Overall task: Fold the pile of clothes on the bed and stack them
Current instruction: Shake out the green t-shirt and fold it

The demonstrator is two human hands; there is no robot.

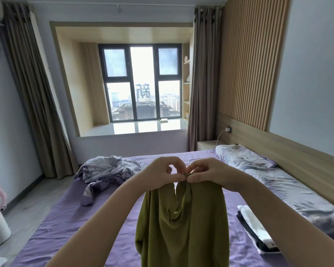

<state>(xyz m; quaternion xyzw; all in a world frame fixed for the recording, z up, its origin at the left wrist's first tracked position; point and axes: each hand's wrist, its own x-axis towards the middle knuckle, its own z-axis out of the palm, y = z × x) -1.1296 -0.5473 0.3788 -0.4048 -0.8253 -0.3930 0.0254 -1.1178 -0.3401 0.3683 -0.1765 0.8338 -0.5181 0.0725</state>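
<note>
We hold both hands up close together over the bed (69, 218), fingertips almost meeting. Our left hand (165, 171) pinches the top edge of the green garment (183, 224) between thumb and forefinger, and our right hand (208, 172) pinches the same edge just beside it, so the two grips touch or nearly touch at the middle. The other fingers of both hands curl loosely above the pinch.

The garment hangs straight down from our hands, between our forearms, in long folds. Its lower part runs out of view at the bottom, so we cannot tell whether it reaches the sheet.

Beyond our left hand and off to the left lies the pile (106, 171), a rumpled heap of pale grey and lilac cloth on the purple sheet, well apart from the garment. Below our right hand and far to the right sits a stack (256, 230) of folded pieces, white on top with dark layers under it, near the bed's edge. Beyond our right hand, a pillow (243, 158) lies against the wooden headboard (297, 157), with a patterned cover (289, 191) running down that side.

Straight past our hands stands the window (141, 83), with brown curtains (33, 93) on either side.
</note>
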